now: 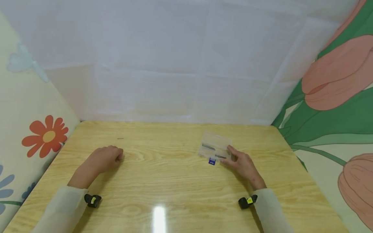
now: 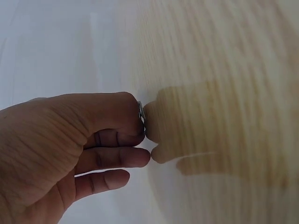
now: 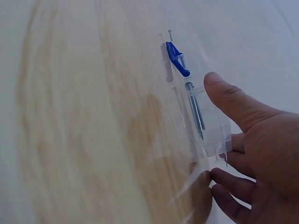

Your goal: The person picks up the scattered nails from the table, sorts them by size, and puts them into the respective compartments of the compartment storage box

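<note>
My left hand [image 1: 104, 158] is low over the left side of the table, with its thumb and index finger pinched together. At those fingertips a small sliver of silver metal [image 2: 141, 110] shows, like part of a nail; the fingers hide most of it. Farther back lies a thin dark nail [image 1: 120, 138] on the tabletop. Right of the middle sits a clear plastic box [image 1: 217, 139] with a blue latch [image 1: 212, 161] on its near side. Several dark nails [image 3: 195, 109] lie in its compartments. My right hand [image 1: 243, 163] holds the box's right end between thumb and fingers.
The table [image 1: 163, 181] has a light wood-grain top. A white sheet [image 1: 151, 64] hangs along its back edge, and flowered panels [image 1: 338, 81] stand at both sides. Each wrist carries a small black camera [image 1: 93, 200].
</note>
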A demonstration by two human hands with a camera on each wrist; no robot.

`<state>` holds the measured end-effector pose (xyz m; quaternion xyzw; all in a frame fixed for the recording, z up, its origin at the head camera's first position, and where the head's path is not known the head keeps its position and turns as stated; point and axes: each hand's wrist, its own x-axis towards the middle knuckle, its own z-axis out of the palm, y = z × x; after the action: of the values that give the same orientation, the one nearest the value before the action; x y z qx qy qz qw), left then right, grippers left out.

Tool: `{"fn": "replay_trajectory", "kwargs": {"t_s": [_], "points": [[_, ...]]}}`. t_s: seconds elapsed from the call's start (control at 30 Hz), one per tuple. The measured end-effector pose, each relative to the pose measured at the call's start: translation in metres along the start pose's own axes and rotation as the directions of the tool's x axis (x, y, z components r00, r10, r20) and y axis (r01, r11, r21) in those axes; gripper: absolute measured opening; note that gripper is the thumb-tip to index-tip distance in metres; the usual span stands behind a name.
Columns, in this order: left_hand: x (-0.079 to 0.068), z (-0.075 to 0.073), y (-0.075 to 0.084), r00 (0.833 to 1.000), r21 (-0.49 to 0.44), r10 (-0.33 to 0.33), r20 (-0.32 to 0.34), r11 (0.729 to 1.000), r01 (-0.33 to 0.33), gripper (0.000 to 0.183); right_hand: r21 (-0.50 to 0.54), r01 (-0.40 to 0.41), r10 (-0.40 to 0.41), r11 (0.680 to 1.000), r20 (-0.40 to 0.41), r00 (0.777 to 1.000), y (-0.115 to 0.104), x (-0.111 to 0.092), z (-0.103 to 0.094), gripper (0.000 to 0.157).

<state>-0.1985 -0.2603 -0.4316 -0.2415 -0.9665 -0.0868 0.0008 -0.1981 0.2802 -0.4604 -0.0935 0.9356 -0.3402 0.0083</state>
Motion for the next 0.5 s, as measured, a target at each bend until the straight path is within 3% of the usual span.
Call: {"fn": "replay_trajectory", "kwargs": {"t_s": [0.3, 0.5], "points": [[0.013, 0.002, 0.011, 0.998, -0.019, 0.067, 0.005, 0.998, -0.066, 0.033, 0.019, -0.014, 0.014, 1.000, 0.001, 1.000, -0.001, 0.000, 0.000, 0.082], [0.026, -0.001, 0.029, 0.994, -0.090, 0.112, 0.020, 0.990, -0.110, 0.029, 0.024, -0.019, 0.019, 1.000, 0.006, 1.000, -0.001, 0.000, 0.001, 0.081]]}}
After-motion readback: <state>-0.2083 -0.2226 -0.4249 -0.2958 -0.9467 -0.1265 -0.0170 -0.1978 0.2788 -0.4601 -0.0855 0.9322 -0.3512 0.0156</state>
